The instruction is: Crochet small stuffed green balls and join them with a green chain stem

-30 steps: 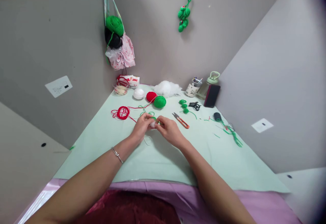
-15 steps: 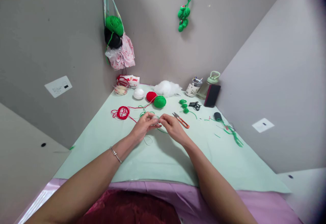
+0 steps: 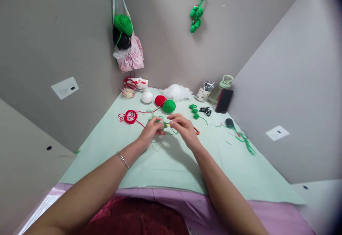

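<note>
My left hand (image 3: 150, 131) pinches a small green-and-white crochet piece (image 3: 164, 124), mostly covered by the fingers. Close beside it, my right hand (image 3: 185, 129) has thumb and index finger closed on a slim yellow crochet hook (image 3: 168, 125), of which only a short length shows. Green yarn (image 3: 173, 133) loops below the two hands. Behind them sit a green yarn ball (image 3: 169, 106) and a red yarn ball (image 3: 160, 100), touching. Orange-handled snips (image 3: 197, 131) lie partly hidden behind my right hand.
Loose red yarn (image 3: 130, 116) lies left of my hands, with a white yarn ball (image 3: 146, 97) farther back. White stuffing (image 3: 177, 92) rests against the wall. Small green crochet pieces (image 3: 196, 116), black scissors (image 3: 205, 111), a phone (image 3: 224, 100) and a bottle (image 3: 226, 82) occupy the right side.
My right hand has opened out slightly and turned, and the yellow hook now shows between the hands. More green shows at the piece in my left hand. The view has shifted slightly.
</note>
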Motion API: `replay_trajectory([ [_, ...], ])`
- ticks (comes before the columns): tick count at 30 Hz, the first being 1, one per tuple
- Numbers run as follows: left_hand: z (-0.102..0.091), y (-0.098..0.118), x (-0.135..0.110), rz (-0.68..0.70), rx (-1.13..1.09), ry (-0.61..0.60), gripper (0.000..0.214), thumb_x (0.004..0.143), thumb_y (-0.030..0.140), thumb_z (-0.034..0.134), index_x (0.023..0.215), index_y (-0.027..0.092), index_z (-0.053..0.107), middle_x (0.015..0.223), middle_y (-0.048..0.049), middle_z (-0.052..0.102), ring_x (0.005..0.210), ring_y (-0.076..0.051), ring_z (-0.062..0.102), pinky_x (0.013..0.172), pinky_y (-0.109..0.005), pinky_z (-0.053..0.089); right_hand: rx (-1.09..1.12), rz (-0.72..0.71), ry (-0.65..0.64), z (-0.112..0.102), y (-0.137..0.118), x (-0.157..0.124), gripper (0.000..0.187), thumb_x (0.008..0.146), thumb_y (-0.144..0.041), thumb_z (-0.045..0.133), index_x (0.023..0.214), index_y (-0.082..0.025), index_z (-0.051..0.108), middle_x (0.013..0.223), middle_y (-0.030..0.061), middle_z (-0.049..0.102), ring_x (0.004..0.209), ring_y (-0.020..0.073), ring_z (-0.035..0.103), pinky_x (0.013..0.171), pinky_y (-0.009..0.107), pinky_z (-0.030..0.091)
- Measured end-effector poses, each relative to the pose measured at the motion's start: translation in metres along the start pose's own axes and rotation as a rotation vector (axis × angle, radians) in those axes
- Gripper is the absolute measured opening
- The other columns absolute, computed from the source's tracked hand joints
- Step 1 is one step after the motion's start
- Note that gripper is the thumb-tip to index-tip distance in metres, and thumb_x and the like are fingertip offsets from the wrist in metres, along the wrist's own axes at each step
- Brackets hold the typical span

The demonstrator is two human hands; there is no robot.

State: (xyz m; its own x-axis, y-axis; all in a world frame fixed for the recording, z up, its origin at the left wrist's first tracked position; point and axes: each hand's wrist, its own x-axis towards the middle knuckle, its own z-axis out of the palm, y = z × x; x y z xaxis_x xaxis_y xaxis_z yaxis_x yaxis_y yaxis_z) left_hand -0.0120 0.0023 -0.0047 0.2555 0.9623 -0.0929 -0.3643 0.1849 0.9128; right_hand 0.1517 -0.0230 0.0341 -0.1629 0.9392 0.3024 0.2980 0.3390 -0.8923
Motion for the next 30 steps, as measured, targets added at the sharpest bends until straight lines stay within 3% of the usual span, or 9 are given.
replay_trajectory([
  [3, -0.001, 0.000, 0.000, -0.043, -0.042, -0.038, 0.014, 0.075, 0.016, 0.070, 0.087, 0.018, 0.062, 0.070, 0.0032, 0.061, 0.055, -0.008, 0.053, 0.060, -0.023, 0.050, 0.092, 0.013, -0.036, -0.001, -0.003, -0.002, 0.024, 0.094, -0.045, 0.056, 0.085, -0.023, 0.057, 0.110, 0.0061, 0.068, 0.070, 0.0144, 0.060, 0.063, 0.030, 0.047],
  [6, -0.002, -0.003, 0.002, -0.065, -0.091, -0.028, 0.010, 0.079, 0.014, 0.070, 0.080, 0.016, 0.060, 0.070, 0.0039, 0.057, 0.055, -0.007, 0.051, 0.059, -0.021, 0.049, -0.123, 0.006, -0.042, 0.002, 0.000, -0.005, 0.022, 0.089, -0.038, 0.065, 0.105, -0.025, 0.056, 0.108, 0.0032, 0.066, 0.065, 0.0121, 0.054, 0.063, 0.029, 0.044],
  [8, -0.003, -0.007, 0.002, -0.068, -0.116, -0.002, 0.009, 0.086, 0.018, 0.070, 0.084, 0.015, 0.061, 0.077, 0.0026, 0.060, 0.061, -0.008, 0.056, 0.062, -0.023, 0.052, -0.317, -0.005, -0.056, 0.005, 0.004, -0.005, 0.019, 0.087, -0.034, 0.067, 0.100, -0.024, 0.057, 0.095, 0.0006, 0.065, 0.070, 0.0139, 0.053, 0.068, 0.029, 0.041],
  [11, -0.001, -0.012, 0.001, -0.089, -0.145, 0.014, 0.013, 0.093, 0.025, 0.069, 0.091, 0.014, 0.064, 0.087, -0.0005, 0.066, 0.072, -0.012, 0.063, 0.069, -0.028, 0.056, -0.406, 0.019, -0.075, 0.009, 0.010, -0.004, 0.018, 0.090, -0.035, 0.064, 0.080, -0.023, 0.054, 0.077, -0.0014, 0.061, 0.068, 0.0153, 0.050, 0.067, 0.029, 0.036],
  [17, 0.004, -0.009, -0.001, -0.164, -0.229, -0.056, 0.019, 0.088, 0.029, 0.074, 0.081, 0.016, 0.062, 0.075, 0.0010, 0.063, 0.056, -0.009, 0.059, 0.073, -0.031, 0.061, -0.496, 0.111, 0.002, 0.008, 0.013, 0.003, 0.031, 0.093, -0.034, 0.057, 0.065, -0.024, 0.048, 0.058, -0.0023, 0.050, 0.058, 0.0155, 0.041, 0.062, 0.029, 0.027],
  [19, 0.006, -0.005, -0.003, -0.164, -0.235, -0.095, 0.021, 0.087, 0.032, 0.075, 0.085, 0.016, 0.062, 0.079, -0.0010, 0.066, 0.061, -0.011, 0.064, 0.079, -0.033, 0.062, -0.491, 0.133, 0.033, 0.005, 0.013, 0.005, 0.034, 0.093, -0.035, 0.054, 0.063, -0.024, 0.046, 0.055, -0.0028, 0.047, 0.056, 0.0153, 0.039, 0.061, 0.029, 0.026],
  [24, 0.008, -0.001, -0.008, -0.103, -0.181, -0.108, 0.029, 0.076, 0.019, 0.084, 0.085, 0.019, 0.056, 0.080, -0.0002, 0.068, 0.073, -0.013, 0.071, 0.086, -0.031, 0.061, -0.400, 0.136, 0.030, 0.000, 0.011, 0.005, 0.034, 0.093, -0.042, 0.051, 0.065, -0.023, 0.045, 0.058, -0.0036, 0.045, 0.059, 0.0148, 0.040, 0.061, 0.029, 0.028],
  [27, 0.007, -0.004, -0.006, -0.058, -0.142, -0.068, 0.028, 0.075, 0.019, 0.082, 0.083, 0.019, 0.055, 0.076, 0.0030, 0.065, 0.064, -0.009, 0.064, 0.084, -0.033, 0.061, -0.305, 0.142, -0.061, -0.003, 0.007, 0.004, 0.034, 0.094, -0.043, 0.046, 0.069, -0.022, 0.053, 0.060, -0.0037, 0.047, 0.060, 0.0141, 0.041, 0.061, 0.027, 0.030],
  [30, 0.007, -0.008, -0.001, -0.016, -0.073, -0.017, 0.026, 0.073, 0.023, 0.080, 0.079, 0.019, 0.056, 0.069, 0.0054, 0.061, 0.053, -0.007, 0.053, 0.076, -0.032, 0.060, -0.215, 0.161, -0.152, -0.004, 0.001, 0.003, 0.030, 0.090, -0.040, 0.052, 0.072, -0.019, 0.062, 0.060, -0.0039, 0.050, 0.060, 0.0133, 0.043, 0.059, 0.026, 0.032],
])
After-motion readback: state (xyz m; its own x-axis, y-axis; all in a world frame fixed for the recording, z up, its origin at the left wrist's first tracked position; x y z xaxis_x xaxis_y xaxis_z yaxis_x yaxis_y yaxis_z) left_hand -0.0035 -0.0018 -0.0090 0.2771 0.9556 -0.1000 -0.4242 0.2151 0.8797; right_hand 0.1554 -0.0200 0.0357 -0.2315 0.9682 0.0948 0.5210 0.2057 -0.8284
